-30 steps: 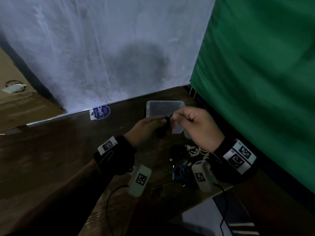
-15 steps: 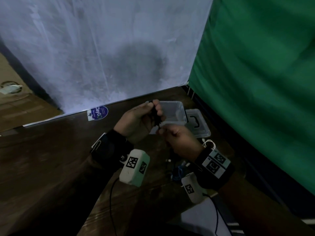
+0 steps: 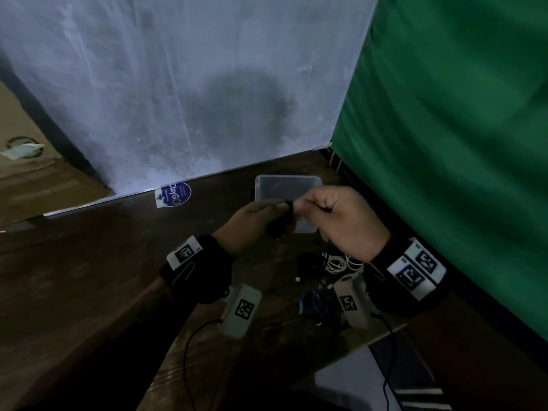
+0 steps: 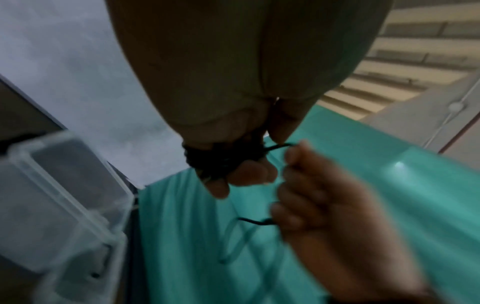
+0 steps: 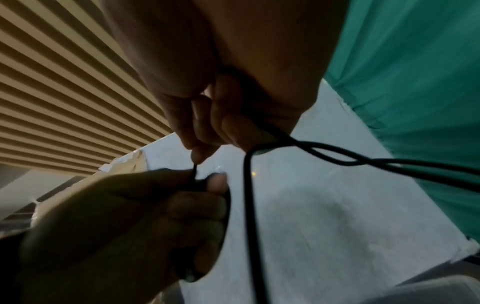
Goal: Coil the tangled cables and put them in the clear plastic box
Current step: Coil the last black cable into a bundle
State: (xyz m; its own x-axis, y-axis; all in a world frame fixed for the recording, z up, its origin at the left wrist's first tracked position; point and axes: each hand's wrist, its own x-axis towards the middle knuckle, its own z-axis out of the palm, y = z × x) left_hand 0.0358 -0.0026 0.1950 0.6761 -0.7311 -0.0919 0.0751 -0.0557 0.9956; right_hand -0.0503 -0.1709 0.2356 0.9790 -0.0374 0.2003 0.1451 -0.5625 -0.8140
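Holding a black cable (image 3: 280, 223) between them, two hands meet above a dark wooden table (image 3: 89, 277). Left hand (image 3: 255, 222) grips a small wound bundle of the cable w/ curled fingers. Right hand (image 3: 341, 221) pinches a loose strand right beside it, fingertips nearly touching the left thumb; more slack loops away from the right hand in the right wrist view. Clear plastic box (image 3: 286, 191) sits open on the table just behind the hands, near a white sheet & green cloth (image 3: 444, 143). On the table below the right wrist lie a white cable (image 3: 338, 264) & a blue cable (image 3: 314, 302), still a loose pile, not in the box.
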